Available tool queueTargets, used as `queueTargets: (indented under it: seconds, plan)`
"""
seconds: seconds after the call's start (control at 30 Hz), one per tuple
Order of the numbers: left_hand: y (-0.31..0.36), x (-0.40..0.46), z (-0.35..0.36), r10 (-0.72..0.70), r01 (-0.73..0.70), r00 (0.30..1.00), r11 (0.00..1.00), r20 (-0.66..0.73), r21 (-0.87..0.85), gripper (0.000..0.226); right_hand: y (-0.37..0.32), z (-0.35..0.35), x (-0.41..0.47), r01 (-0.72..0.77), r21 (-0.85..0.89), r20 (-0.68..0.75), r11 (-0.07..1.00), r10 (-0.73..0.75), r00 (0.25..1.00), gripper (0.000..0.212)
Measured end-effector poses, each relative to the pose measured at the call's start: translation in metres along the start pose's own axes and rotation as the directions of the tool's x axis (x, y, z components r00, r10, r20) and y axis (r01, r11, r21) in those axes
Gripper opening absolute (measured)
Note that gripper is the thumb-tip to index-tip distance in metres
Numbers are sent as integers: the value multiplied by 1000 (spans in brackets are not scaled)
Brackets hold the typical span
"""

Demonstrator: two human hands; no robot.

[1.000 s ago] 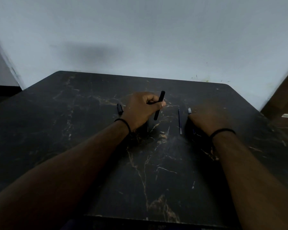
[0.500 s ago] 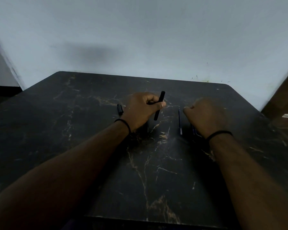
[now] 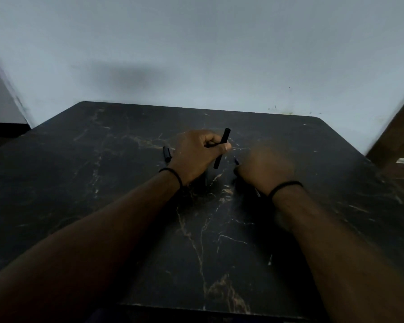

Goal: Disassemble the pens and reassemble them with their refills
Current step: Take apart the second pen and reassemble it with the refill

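My left hand grips a black pen barrel between thumb and curled fingers, and the barrel stands tilted above the table. Just to its right, my right hand is curled into a blurred fist around a thin refill. The refill's tip sticks out toward the barrel, and its tail shows near my wrist. A black pen cap lies on the table left of my left hand. Another dark pen piece lies partly hidden under my left hand.
The black marble-patterned table stands against a pale wall. Its far edge and rounded corners are in view. A brown piece of furniture stands off the right side. Both wrists wear thin black bands.
My right hand has lifted from the table's right side and moved left toward the barrel, carrying the thin refill. The left hand and its barrel have stayed put.
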State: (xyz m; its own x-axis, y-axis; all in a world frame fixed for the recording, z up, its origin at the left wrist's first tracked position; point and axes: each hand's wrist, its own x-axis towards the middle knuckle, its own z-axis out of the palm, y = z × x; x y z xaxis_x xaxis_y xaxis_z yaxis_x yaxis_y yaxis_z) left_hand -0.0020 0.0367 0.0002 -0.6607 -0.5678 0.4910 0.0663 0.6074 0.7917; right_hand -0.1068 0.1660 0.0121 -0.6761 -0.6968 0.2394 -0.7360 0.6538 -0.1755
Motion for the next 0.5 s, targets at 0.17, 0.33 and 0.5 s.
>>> queueTargets:
  seconds: [0.17,0.33,0.5]
  plan:
    - [-1,1,-1,-7,8,1000,1000,-28,22,15,-11,-4,0,19,87,5,996,-20,1000,33]
    - [2,2,-4,30,-24,997,996,-67,89,15,-9,-19,-2,194,460,-381,866,-5,925,8]
    - [3,3,-4,42,-33,997,991,-66,130,13,-7,-22,-6,438,581,-524,685,-97,846,8]
